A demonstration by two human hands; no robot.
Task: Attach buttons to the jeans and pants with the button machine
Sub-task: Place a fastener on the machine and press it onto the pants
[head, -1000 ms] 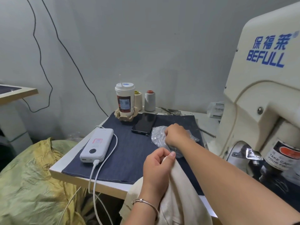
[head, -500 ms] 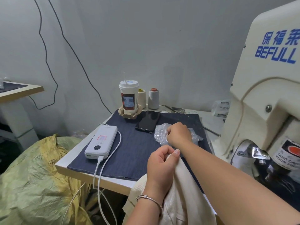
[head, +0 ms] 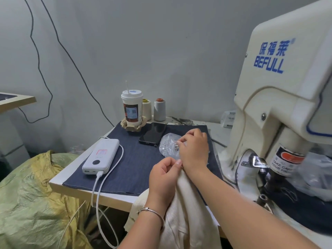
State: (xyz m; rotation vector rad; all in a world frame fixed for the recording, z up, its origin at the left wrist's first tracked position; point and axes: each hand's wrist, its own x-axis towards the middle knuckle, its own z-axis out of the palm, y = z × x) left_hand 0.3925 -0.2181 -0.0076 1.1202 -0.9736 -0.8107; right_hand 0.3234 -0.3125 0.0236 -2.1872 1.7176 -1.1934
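Cream pants (head: 181,209) hang off the counter (head: 75,190), gripped by the left hand (head: 164,178). Right hand (head: 195,150) pinches a small button (head: 176,146) from the plastic bag (head: 168,145). Next, I think, it must go into the button machine (head: 280,112).

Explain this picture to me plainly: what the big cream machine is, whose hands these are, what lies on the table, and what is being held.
The picture comes from a camera worn on the person's head, looking down at their own hands. The cream machine on the right is the button machine. The left hand grips cream pants. The right hand picks at a clear plastic bag with small metal pieces in it, probably buttons. On the table's blue cloth lie a white power bank, a dark phone, a drink cup and two thread spools.
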